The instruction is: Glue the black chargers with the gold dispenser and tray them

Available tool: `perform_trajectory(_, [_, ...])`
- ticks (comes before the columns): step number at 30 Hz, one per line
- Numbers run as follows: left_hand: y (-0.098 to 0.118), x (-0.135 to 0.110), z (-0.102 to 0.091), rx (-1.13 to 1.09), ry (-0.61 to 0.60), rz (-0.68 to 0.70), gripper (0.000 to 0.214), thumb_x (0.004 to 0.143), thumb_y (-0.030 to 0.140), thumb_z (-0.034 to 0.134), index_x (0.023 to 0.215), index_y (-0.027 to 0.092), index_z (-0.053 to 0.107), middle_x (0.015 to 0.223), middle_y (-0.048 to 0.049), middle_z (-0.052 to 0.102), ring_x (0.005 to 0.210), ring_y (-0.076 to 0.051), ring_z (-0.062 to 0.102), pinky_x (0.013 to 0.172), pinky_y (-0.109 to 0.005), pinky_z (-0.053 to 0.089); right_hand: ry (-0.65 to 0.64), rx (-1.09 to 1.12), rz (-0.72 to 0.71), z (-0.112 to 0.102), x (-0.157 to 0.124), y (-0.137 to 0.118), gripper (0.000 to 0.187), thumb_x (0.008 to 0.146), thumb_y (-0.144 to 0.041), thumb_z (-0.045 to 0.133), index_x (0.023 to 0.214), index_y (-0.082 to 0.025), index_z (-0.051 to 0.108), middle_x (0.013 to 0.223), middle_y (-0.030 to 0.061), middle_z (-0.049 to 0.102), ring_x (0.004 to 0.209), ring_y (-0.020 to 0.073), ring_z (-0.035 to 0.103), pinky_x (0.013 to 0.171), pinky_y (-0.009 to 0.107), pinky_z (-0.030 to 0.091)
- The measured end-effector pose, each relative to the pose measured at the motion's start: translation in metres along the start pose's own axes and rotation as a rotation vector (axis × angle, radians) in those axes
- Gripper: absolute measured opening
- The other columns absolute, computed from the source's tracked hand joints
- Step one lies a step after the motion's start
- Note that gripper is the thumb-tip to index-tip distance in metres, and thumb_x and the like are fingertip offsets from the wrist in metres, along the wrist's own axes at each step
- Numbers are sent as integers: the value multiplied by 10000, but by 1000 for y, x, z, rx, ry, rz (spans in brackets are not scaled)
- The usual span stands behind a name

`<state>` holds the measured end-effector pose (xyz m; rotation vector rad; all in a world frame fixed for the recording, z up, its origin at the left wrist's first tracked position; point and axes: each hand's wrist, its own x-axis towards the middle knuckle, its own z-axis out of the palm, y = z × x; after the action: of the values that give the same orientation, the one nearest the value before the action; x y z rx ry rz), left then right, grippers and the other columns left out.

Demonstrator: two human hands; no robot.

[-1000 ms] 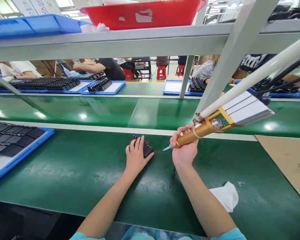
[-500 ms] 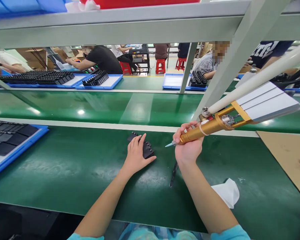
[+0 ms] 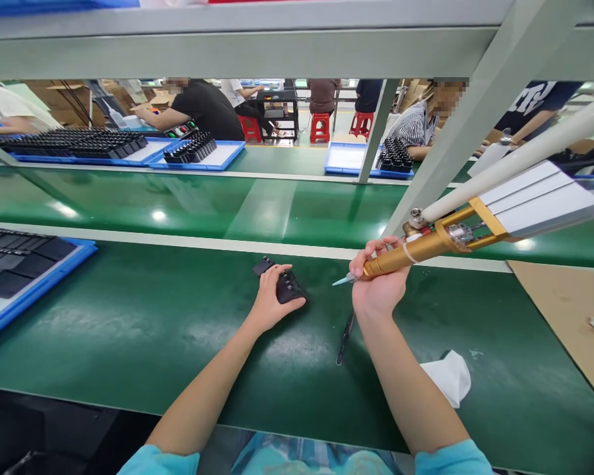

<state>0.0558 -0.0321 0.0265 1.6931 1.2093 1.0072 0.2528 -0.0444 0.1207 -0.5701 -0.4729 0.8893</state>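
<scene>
My left hand [image 3: 272,298] is closed round a small black plastic part [image 3: 286,287] with several raised ribs and tilts it up off the green belt [image 3: 143,330]. A second small black piece [image 3: 263,265] lies just behind it. My right hand [image 3: 380,282] grips a gold-coloured dispenser gun [image 3: 406,253] whose pale needle tip [image 3: 343,280] points left toward the part, a short gap away. White tubing [image 3: 515,158] and a grey block [image 3: 534,201] trail from the gun to the upper right.
A thin black stick [image 3: 344,338] lies on the belt below my right hand. A white cloth [image 3: 448,377] sits at the right. A blue tray of black parts [image 3: 20,270] is at the left, brown cardboard [image 3: 569,310] at the right. Other people work beyond the far belt.
My left hand went from lying flat on the black part to gripping it and tilting it up. The camera tipped down slightly; the dispenser gun stayed almost still.
</scene>
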Motion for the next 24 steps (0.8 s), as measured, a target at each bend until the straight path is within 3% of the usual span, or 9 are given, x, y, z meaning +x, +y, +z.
perform_trajectory(4, [22, -8, -10, -925, -81, -138, 745, 641, 486, 713, 1300, 261, 450, 1278, -111, 517, 1150, -307, 518, 994, -465, 389, 7, -5, -8, -1, 2, 0, 142, 839, -336, 389, 903, -229, 457, 658, -49, 519, 364, 84, 449, 386, 208, 341])
perform_trajectory(7, [38, -15, -12, -1242, -120, -186, 701, 657, 544, 669, 1260, 235, 493, 1253, -133, 549, 1199, -315, 499, 974, -449, 401, 21, -8, -16, -2, 4, 0, 150, 829, -346, 398, 896, -226, 459, 649, -48, 515, 363, 86, 445, 385, 211, 342])
perform_trajectory(14, [41, -18, -11, -1453, -107, -263, 569, 736, 591, 566, 1183, 240, 535, 1284, -132, 544, 1308, -325, 405, 971, -481, 378, 29, -33, -21, -4, 7, -1, 153, 824, -360, 406, 882, -224, 448, 645, -49, 512, 358, 89, 440, 382, 212, 337])
perform_trajectory(24, [38, -22, -11, -1421, -201, -256, 660, 709, 629, 571, 1239, 245, 490, 1309, -146, 515, 1328, -369, 363, 1015, -565, 326, 28, -40, -61, -7, 12, 0, 151, 859, -297, 326, 860, -209, 450, 625, -36, 506, 353, 100, 438, 378, 222, 335])
